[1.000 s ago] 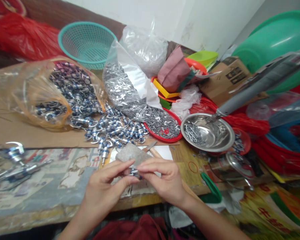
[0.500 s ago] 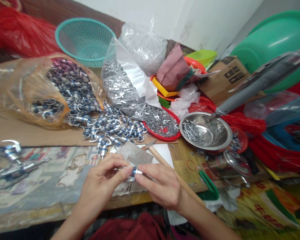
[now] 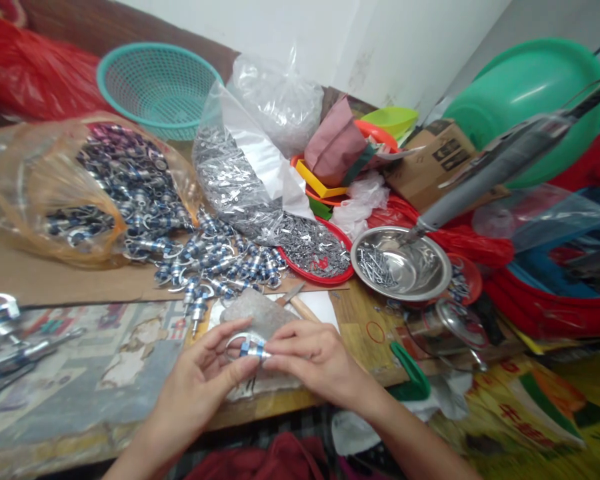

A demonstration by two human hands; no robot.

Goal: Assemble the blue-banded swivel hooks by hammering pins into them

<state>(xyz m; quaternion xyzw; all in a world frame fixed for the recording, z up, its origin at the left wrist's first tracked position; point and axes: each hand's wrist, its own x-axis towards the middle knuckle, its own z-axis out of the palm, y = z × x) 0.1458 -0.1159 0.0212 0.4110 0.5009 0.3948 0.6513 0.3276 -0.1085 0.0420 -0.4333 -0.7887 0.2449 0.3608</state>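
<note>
A: Starting at the left, what lay on your bench?

B: Loose metal fittings (image 3: 3, 327) sat at the far left edge. Behind them an orange bag (image 3: 45, 193) spilled blue-and-silver clips (image 3: 215, 260) onto the cardboard, with a teal basket (image 3: 155, 87) beyond it.

A: What did your left hand (image 3: 200, 387) do?

B: Its thumb and forefinger were pressed together on one small clip (image 3: 247, 348), pinching the ring end. A second earlier that clip was hidden between your fingertips; half a second earlier only its blue band showed. At this moment the ring loop stood clear above your fingers, so you had turned the part in your grip.

A: Where was the clip itself?

B: It was held between both hands, just above the grey stone block (image 3: 265, 317) near the front edge of the bench.

A: And your right hand (image 3: 320, 363)?

B: Its fingertips were closed on the opposite end of the same clip, touching your left fingertips. It had shifted slightly left and upward since the earlier views.

A: What stood to the right?

B: A red tray (image 3: 343, 270) of small silver pieces, then a steel bowl (image 3: 430, 283) holding nails, with a grey tool (image 3: 480, 177) pointing into it. A green basin (image 3: 530, 93) leaned at the far right.
</note>
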